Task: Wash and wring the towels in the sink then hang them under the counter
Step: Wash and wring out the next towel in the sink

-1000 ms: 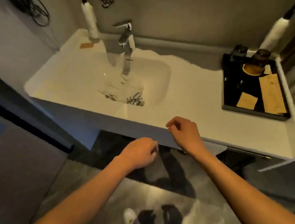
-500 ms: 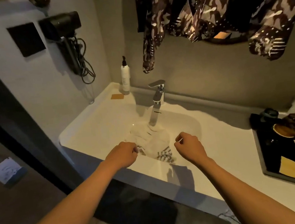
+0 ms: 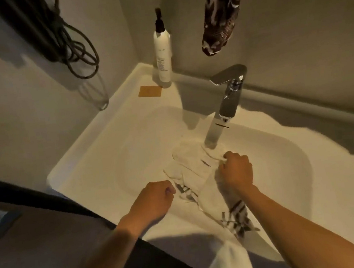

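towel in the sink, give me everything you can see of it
The towel is white, soft-looking cloth with dark woven stripes near its ends. It lies crumpled in the basin of the white sink, its far end bunched right under the chrome faucet; whether water runs cannot be told. It trails toward the near rim, one striped end by the right forearm. The right hand grips a bunched fold; the left hand is curled at its left edge, contact unclear.

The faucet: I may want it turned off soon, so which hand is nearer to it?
Right. The right hand grips the towel just below the faucet spout; the left hand sits farther toward the basin's near-left side.
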`<action>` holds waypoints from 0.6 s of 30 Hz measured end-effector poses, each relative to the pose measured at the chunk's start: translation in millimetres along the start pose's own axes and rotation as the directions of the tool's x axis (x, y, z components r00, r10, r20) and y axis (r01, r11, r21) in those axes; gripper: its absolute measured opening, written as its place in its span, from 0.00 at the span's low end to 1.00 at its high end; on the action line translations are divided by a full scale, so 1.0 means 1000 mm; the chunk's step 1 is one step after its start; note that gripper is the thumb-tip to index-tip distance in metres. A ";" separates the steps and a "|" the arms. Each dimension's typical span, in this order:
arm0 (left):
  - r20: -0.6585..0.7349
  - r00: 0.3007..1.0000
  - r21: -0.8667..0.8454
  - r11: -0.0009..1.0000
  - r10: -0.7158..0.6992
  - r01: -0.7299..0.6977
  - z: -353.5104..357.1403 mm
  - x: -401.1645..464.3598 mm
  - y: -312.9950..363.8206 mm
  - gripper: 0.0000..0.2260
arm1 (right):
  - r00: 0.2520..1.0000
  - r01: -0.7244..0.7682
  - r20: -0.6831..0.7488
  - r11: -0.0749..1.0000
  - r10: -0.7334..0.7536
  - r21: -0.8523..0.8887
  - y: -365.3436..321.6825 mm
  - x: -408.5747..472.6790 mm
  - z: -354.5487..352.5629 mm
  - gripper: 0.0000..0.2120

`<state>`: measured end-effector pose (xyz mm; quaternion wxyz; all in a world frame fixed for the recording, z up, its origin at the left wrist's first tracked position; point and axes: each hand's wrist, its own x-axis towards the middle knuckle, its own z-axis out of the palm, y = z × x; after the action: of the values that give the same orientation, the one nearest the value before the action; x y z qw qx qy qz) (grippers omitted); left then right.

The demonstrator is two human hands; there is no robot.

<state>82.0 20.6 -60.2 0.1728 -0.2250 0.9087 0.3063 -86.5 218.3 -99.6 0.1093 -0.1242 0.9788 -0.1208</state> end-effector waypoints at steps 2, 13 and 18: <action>0.048 0.999 0.018 1.000 -0.024 0.023 0.009 0.017 -0.001 0.12 | 0.998 -0.017 0.053 0.995 0.022 -0.099 -0.008 0.030 0.015 0.13; 0.153 0.988 -0.163 0.986 -0.008 0.034 -0.008 0.078 0.018 0.12 | 0.998 0.049 0.002 0.902 -0.055 0.428 -0.002 0.003 -0.034 0.05; 0.317 0.924 -0.272 0.954 0.215 -0.129 -0.006 0.094 0.049 0.31 | 0.990 0.052 0.070 0.772 -0.125 0.633 -0.018 -0.046 -0.072 0.07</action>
<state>-23.1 22.8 -75.1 0.2713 -0.1069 0.8360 0.4649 -56.3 228.7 -18.1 0.1917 -0.1329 0.8676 -0.4392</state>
